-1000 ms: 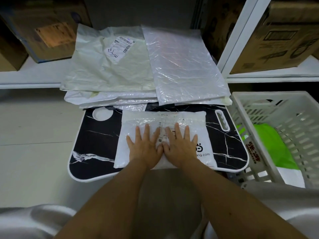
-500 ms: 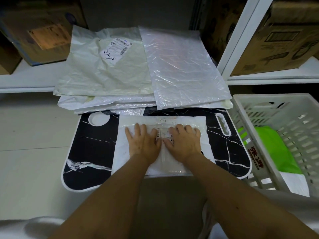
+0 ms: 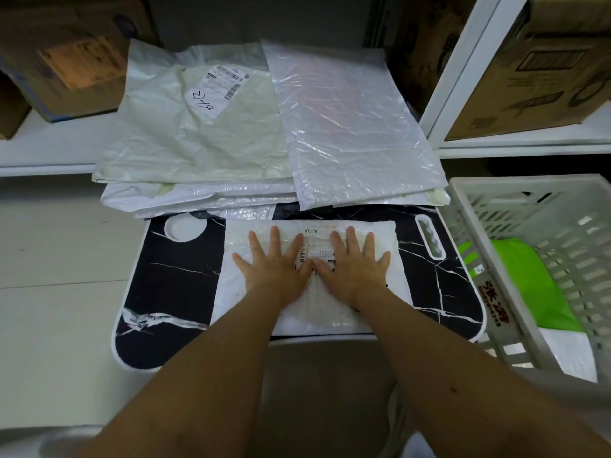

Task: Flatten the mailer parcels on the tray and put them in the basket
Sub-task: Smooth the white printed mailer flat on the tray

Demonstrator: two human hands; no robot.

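Here both hands (image 3: 314, 269), fingers (image 3: 274, 239) spread, press the "A/QA"-labelled mailer (image 3: 310, 276) flat

Stockroom: white shelving (image 3: 453, 77) w/ cardboard boxes (image 3: 542, 64), stacked mailers (image 3: 231, 127).

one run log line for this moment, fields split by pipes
step: flattening | left hand and right hand: open, palms flat on white mailer | mailer on tray | basket: green parcel inside

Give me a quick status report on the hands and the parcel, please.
Both hands, left and right, open, palms flat on white mailer parcel. Parcel lies on marble tray. Basket to the right, path clear.
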